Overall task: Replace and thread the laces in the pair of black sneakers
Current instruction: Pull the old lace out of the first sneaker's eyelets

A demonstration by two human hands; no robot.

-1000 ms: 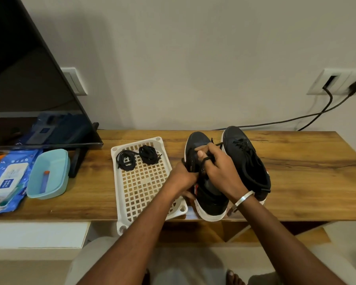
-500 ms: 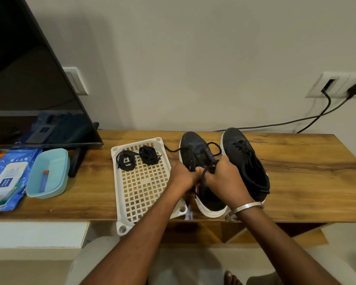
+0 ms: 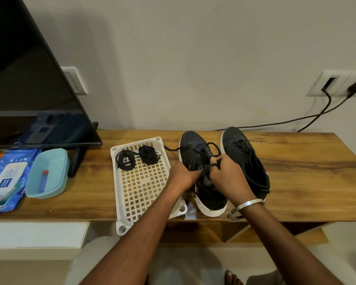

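Sneaker [image 3: 201, 161] black canvas, white rubber sole; both hands' fingers [image 3: 216, 162] pinching cord lace [image 3: 211, 148].

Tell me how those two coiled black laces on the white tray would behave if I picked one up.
Each coiled lace looks floppy: loose ends already stray from the bundles. Lifted by one strand, it would probably uncoil and dangle. It likely weighs almost nothing and might snag in the white tray holes.

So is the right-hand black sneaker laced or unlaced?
Laced: the right-hand black sneaker shows its black lace criss-crossed over the tongue, untouched by either hand.
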